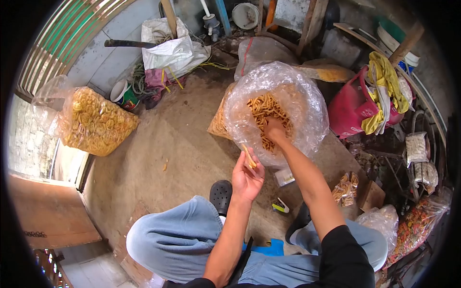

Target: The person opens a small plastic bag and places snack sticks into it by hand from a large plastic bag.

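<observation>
A large clear plastic bag (307, 113) stands open on the floor in front of me, with brown stick-shaped snacks (263, 106) inside. My right hand (274, 128) reaches down into the bag among the sticks; its fingertips are hidden there. Just left of the bag's lower edge, my left hand (248, 176) is raised, palm up, its fingers closed on a small packet (248, 157) with what look like a few sticks in it. Below the bag lie a small white pack (284, 177) and a green and black stapler (280, 206).
On the left stands a full bag of yellow snacks (98, 122). A white sack (165, 53) leans at the back. To the right are a pink basket (348, 105), filled small packets (345, 188) and a bag of colourful items (417, 225). Crumbs (165, 165) lie on the floor.
</observation>
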A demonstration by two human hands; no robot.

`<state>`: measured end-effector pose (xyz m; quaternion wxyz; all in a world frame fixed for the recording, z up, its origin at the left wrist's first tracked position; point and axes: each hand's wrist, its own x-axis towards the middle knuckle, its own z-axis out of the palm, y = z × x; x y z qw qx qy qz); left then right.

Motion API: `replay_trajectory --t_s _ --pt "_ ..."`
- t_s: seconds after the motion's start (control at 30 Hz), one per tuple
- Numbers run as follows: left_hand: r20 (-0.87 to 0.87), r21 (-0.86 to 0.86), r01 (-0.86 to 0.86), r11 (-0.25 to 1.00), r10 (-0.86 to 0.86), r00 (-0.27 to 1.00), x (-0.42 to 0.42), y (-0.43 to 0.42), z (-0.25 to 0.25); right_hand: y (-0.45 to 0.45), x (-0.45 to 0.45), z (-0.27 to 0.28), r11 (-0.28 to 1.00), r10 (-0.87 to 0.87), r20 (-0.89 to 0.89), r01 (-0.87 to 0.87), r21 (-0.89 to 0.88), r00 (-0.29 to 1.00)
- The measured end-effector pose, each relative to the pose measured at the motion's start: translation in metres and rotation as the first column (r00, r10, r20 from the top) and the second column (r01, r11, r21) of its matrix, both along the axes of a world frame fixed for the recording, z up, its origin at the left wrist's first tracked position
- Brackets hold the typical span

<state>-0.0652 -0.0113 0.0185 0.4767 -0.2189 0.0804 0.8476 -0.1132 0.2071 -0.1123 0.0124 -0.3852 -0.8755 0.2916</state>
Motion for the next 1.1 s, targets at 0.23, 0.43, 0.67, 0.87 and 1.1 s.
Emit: replay_trajectory --t_s 0.23,0.43,0.67,0.87,1.1 --pt "0.018 -0.047 -0.017 0.999 0.018 1.000 0.002 0.006 0.000 0.014 -0.013 -0.010 0.996 -0.082 -0.059 0.080 -0.035 0.995" --pt "0.004 0.025 0.019 1.000 -0.019 1.000 0.001 0.005 -0.006 0.012 -0.023 -0.013 0.993 -0.109 -0.177 0.099 -0.065 0.978" --pt "0.016 0.021 0.010 1.000 -0.011 1.000 0.001 0.007 -0.008 0.030 -0.019 -0.015 0.984 0.013 -0.180 -0.045 -0.173 0.984" --pt "0.014 0.043 0.013 0.999 -0.013 1.000 -0.001 0.007 -0.012 0.038 -0.001 -0.001 0.880 -0.010 -0.314 -0.141 -0.453 0.949" --pt "-0.039 0.028 -0.005 1.000 0.006 0.999 -0.001 0.006 -0.003 0.023 0.038 0.047 0.684 -0.288 -0.324 -0.043 -0.728 0.901"
